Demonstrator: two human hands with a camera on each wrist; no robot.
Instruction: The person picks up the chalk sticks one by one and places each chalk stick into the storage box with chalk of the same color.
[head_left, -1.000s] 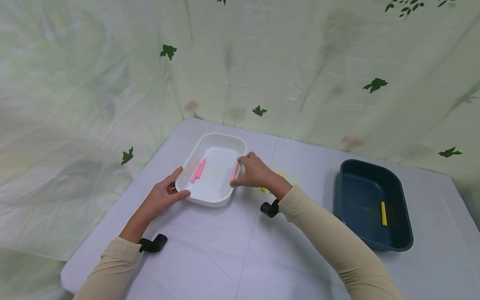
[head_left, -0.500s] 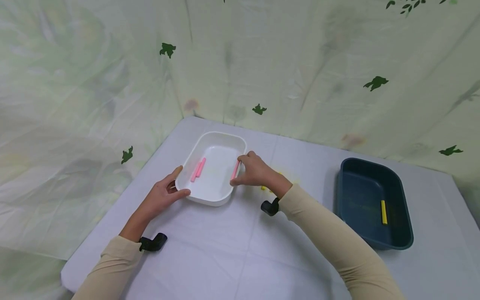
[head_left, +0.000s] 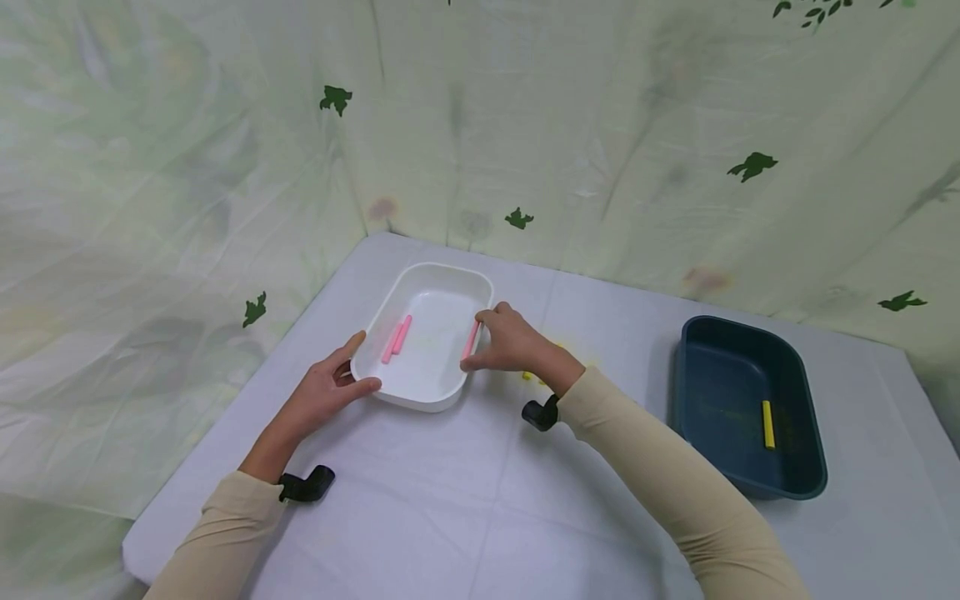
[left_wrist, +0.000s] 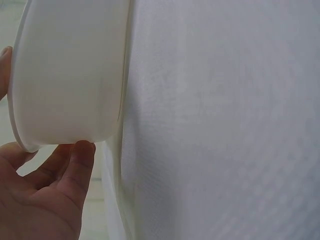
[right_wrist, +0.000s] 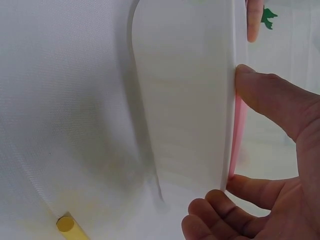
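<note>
A white plastic basin stands at the table's far left. Two pink chalk sticks lie side by side on its floor. My left hand grips the basin's near left corner, thumb on the rim; in the left wrist view its fingertips press the outer wall. My right hand is at the basin's right rim, holding a third pink chalk stick between thumb and finger, one at each end. From the right wrist, this pink stick shows as a strip just behind the rim, along the inner side.
A dark blue basin with a yellow chalk stick in it stands at the right. Several yellow pieces lie on the white-covered table, partly hidden behind my right wrist. A patterned curtain hangs behind the table.
</note>
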